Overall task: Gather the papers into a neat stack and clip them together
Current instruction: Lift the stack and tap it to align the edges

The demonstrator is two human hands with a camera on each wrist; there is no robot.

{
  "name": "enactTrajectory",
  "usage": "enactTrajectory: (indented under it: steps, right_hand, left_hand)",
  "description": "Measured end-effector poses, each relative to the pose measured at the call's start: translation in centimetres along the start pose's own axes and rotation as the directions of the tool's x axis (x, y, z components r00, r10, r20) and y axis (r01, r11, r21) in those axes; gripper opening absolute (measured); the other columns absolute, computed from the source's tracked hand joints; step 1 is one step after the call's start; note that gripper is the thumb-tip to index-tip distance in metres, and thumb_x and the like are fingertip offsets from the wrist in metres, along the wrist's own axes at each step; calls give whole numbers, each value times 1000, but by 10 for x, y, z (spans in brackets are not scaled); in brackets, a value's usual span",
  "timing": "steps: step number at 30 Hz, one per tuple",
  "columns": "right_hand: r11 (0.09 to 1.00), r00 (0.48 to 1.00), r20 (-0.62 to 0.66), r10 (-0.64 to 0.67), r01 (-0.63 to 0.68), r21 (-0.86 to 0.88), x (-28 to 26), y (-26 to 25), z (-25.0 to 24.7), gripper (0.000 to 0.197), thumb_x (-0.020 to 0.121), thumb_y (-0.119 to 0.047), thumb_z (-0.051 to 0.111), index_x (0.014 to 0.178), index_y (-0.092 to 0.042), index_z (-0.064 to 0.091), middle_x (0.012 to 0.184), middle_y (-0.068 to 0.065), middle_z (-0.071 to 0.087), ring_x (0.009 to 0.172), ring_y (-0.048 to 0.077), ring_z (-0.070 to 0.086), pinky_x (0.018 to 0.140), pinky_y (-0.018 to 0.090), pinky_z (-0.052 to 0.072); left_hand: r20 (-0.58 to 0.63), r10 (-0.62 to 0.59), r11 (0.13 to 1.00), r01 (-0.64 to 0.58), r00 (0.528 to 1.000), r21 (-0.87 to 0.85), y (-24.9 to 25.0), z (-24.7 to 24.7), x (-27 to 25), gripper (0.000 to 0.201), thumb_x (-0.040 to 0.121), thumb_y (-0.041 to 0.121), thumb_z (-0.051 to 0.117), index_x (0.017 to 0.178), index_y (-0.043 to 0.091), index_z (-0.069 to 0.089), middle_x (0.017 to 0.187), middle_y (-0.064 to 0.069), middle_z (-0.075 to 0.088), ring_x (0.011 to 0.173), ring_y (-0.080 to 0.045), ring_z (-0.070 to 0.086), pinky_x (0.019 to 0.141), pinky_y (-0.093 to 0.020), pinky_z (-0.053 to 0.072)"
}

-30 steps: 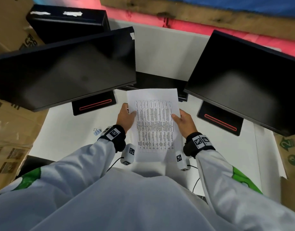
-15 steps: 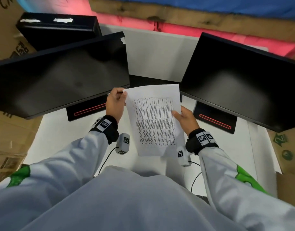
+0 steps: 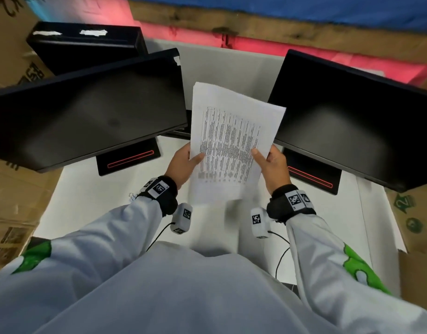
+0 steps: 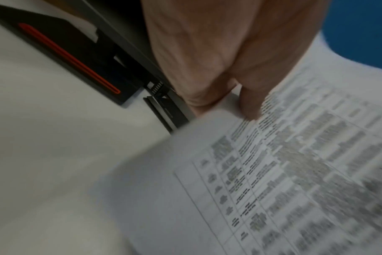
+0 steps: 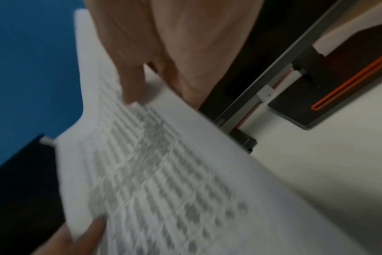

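Head view: thumbs press the printed top sheet as the left hand (image 3: 183,162) and right hand (image 3: 273,166) pinch the papers (image 3: 231,141) at both side edges, held above the white desk (image 3: 75,201) between two monitors (image 3: 87,112); sheets gathered, edges uneven, no clip visible, clipping remains.

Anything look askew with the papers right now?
Yes. The papers held between the left hand and right hand aren't squared: one sheet's top edge sticks out skewed behind the front sheet.
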State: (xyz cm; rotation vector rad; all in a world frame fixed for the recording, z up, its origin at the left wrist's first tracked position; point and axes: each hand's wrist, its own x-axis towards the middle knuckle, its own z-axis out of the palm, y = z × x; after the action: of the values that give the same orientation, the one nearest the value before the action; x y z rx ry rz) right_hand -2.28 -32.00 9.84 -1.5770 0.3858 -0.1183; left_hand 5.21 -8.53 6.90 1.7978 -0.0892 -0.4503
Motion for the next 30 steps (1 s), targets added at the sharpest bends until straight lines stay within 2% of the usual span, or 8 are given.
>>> enactTrajectory:
  steps: [4, 11, 15, 17, 20, 24, 27, 30]
  right_hand:
    - [990, 994, 83, 68, -57, -127, -1, 1, -3, 33, 96, -19, 59, 128, -15, 61, 128, -1, 66, 117, 18, 64, 104, 47, 48]
    - [997, 993, -107, -40, 33, -70, -17, 2, 21, 33, 100, -16, 52, 131, -7, 56, 126, 1, 64, 114, 13, 61, 96, 17, 50]
    - [993, 995, -92, 38, -48, -111, -23, 21, 25, 38, 95, -22, 60, 130, -6, 58, 124, 7, 67, 114, 21, 64, 101, 43, 51]
    - [995, 995, -92, 38, -45, -83, -22, 19, 25, 39, 95, -24, 60, 130, -7, 58, 123, 7, 68, 114, 21, 65, 99, 38, 53]
    - [997, 995, -98, 0, -8, -79, -17, 7, 26, 38, 97, -25, 56, 132, -9, 57, 123, 6, 67, 112, 17, 65, 93, 21, 53]
    - [993, 992, -117, -42, 28, -118, -14, -4, 33, 38, 100, -29, 50, 132, -9, 56, 122, 7, 67, 111, 20, 63, 97, 30, 52]
    - [991, 988, -140, -72, 54, -124, -11, -7, 31, 39, 101, -29, 48, 133, -7, 55, 121, 7, 66, 110, 19, 63, 94, 27, 51]
    - [993, 988, -148, -34, 16, -117, -13, 0, 35, 38, 101, -29, 47, 131, -7, 56, 120, 7, 67, 110, 20, 64, 99, 35, 52]
  left_hand:
    - [-36, 47, 999, -48, 998, -20, 7, 0, -6, 37, 102, 14, 54, 140, 14, 55, 132, 2, 67, 120, -12, 64, 110, -40, 48]
    - [-127, 122, 973, -144, 984, -182, 18, 15, -3, 50, 105, 12, 44, 154, 13, 32, 150, -1, 52, 139, -15, 49, 118, -32, 36]
    - [-141, 42, 978, -69, 989, -197, 10, 21, -5, 48, 106, 17, 47, 152, 13, 32, 144, -2, 56, 132, -18, 55, 117, -40, 40]
    - [-174, 62, 972, -99, 983, -215, 10, 19, -7, 47, 105, 23, 49, 149, 14, 36, 142, -4, 59, 131, -18, 57, 115, -41, 43]
    - [-229, 114, 961, -166, 967, -222, 18, 18, -5, 35, 107, 19, 43, 142, 15, 41, 134, -1, 62, 123, -14, 60, 112, -34, 44]
    - [-286, 152, 962, -209, 946, -178, 28, 23, -6, 34, 108, 18, 36, 142, 15, 42, 127, 3, 61, 119, -14, 59, 113, -35, 43]
    - [-306, 185, 955, -244, 934, -169, 28, 21, -4, 28, 108, 20, 36, 135, 23, 44, 124, 8, 62, 118, -12, 60, 111, -33, 45]
    - [-278, 161, 969, -205, 947, -139, 20, 24, -4, 30, 108, 21, 36, 137, 15, 45, 123, 6, 63, 116, -14, 60, 112, -40, 45]
